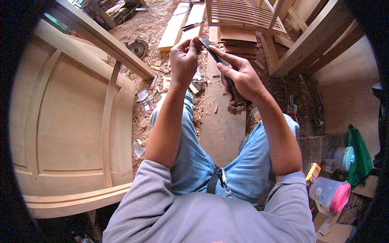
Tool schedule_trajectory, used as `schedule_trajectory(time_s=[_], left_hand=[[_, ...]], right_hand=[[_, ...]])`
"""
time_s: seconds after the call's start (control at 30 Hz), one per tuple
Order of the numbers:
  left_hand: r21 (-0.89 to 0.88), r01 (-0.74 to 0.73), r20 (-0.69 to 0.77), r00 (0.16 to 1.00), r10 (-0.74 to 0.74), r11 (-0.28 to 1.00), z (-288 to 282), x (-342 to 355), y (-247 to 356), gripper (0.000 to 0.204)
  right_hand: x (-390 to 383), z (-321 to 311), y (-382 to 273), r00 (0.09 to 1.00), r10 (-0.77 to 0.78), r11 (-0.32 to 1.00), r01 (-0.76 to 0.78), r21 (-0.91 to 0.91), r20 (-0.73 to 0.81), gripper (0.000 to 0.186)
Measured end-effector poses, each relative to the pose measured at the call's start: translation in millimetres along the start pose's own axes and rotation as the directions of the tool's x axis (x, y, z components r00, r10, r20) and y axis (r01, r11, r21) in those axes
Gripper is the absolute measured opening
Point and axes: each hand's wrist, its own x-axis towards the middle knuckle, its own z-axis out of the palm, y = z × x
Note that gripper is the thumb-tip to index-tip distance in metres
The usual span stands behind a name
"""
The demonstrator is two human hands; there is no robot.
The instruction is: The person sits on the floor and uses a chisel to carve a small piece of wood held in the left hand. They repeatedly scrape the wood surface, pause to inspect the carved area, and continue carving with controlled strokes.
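Note:
My right hand [243,77] is wrapped round a long, dark, flat tool [214,54], its forefinger stretched along it. The tool slants from its narrow upper tip down to a wider end by my right knee, where something brown and bristly shows; its exact kind is unclear. Close to that upper tip, my left hand [184,60] is closed, thumb and fingers pinched together. Whatever lies in that pinch is too small to make out. Both hands are raised above a long wooden board [223,133] that runs between my knees.
On the left leans a panelled wooden door [73,117]. A circular saw [137,47] lies among shavings. Pale planks [174,32], stacked brown boards [239,38] and a slatted frame [239,16] stand ahead. To the right are a pink-lidded tub [330,194] and green cloth [358,154].

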Motion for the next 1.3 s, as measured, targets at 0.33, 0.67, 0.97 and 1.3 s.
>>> schedule_trajectory(time_s=[0.33, 0.67, 0.97, 1.3], left_hand=[[0.168, -0.082, 0.198, 0.979, 0.048, 0.982, 11.1, -19.9, 14.6, 0.018], [-0.045, 0.076, 0.101, 0.992, -0.071, 0.996, 10.3, -7.5, 5.4, 0.025], [-0.147, 0.162, 0.121, 0.982, -0.145, 0.976, 4.2, -3.4, 0.7, 0.027], [0.108, -0.083, 0.383, 0.923, 0.036, 0.991, 13.6, -21.7, 15.7, 0.022]], right_hand=[[18.4, -15.5, -7.1, 0.737, -0.087, 0.974, 0.203, 0.098, -0.670, 0.045], [6.4, -12.3, 2.1, 0.971, -0.191, 0.975, 0.205, 0.089, -0.145, 0.047], [0.5, -7.8, -5.0, 0.995, -0.102, 0.983, 0.098, -0.158, -0.022, 0.046], [19.6, -26.0, -11.6, 0.734, -0.247, 0.948, 0.320, 0.001, -0.633, 0.047]])
